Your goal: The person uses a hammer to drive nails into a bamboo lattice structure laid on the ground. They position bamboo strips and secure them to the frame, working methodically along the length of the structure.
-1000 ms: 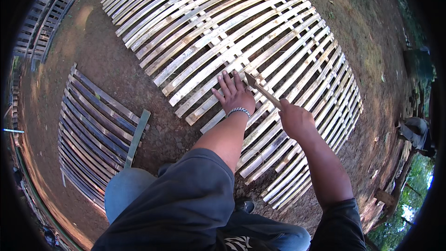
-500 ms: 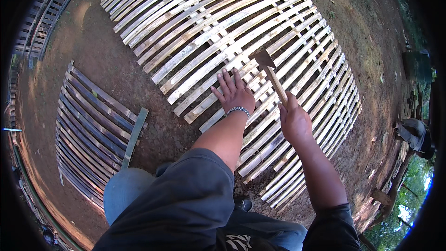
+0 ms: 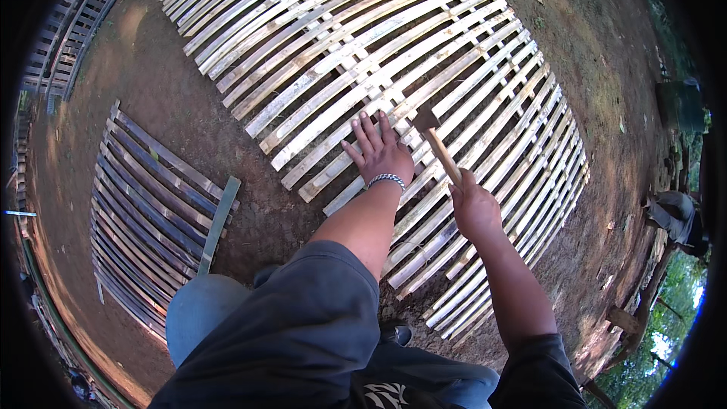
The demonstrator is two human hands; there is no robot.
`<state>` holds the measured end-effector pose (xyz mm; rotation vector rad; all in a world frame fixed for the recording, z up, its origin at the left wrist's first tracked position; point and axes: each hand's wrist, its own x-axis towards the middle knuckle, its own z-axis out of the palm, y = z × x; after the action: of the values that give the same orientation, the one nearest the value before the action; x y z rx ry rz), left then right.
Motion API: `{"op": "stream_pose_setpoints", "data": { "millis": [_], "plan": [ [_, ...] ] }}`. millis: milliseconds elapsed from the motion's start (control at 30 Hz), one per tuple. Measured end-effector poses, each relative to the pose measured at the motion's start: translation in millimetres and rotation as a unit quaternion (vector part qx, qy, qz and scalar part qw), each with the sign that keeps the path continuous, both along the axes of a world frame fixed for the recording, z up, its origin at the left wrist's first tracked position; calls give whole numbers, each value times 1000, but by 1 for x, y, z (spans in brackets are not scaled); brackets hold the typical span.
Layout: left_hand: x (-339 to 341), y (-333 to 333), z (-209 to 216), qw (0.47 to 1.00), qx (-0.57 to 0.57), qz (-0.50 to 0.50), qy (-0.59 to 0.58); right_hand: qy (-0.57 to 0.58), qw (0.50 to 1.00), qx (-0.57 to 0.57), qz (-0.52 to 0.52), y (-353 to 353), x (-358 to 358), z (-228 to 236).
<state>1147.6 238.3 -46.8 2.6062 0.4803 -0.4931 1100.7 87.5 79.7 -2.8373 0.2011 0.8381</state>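
Observation:
A large panel of pale split-bamboo slats (image 3: 310, 138) lies on the ground before me, laid across narrower cross strips. My left hand (image 3: 388, 155) rests palm down on it with fingers spread, holding nothing; a chain bracelet circles the wrist. To its right, my right hand (image 3: 475, 206) is wrapped round the lower end of a wooden handle. That handle belongs to a hatchet (image 3: 441, 153) with a dark, flared metal head. The head appears just over the slats, right of my left fingertips; whether it touches them I cannot tell.
A smaller panel of darker slats (image 3: 144, 204) lies at left, with a greenish strip (image 3: 219, 226) along its right end. More slatted pieces (image 3: 83, 26) are at far left. My bent knee (image 3: 198, 307) is beside the smaller panel. Logs (image 3: 625, 321) lie at the right.
The hatchet head has come lower and slightly left, and my right hand has shifted a little left and down. My left hand stays almost in place on the slats.

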Motion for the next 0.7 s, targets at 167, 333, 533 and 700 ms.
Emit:
{"op": "stream_pose_setpoints", "data": {
  "millis": [167,333,533,700],
  "plan": [
    [-3,-4,2,1000,-8,3,11,21,999,-25,-6,-9,-6,-17],
    [0,-4,1,1000,3,-6,14,6,999,-33,-25,-16,-18,-21],
    [-4,1,2,1000,-1,-12,-15,78,996,-41,0,-12,-5,-12],
    [38,56,-1,988,82,-48,-125,24,995,75,-53,-20,1,-4]
  ]
}}
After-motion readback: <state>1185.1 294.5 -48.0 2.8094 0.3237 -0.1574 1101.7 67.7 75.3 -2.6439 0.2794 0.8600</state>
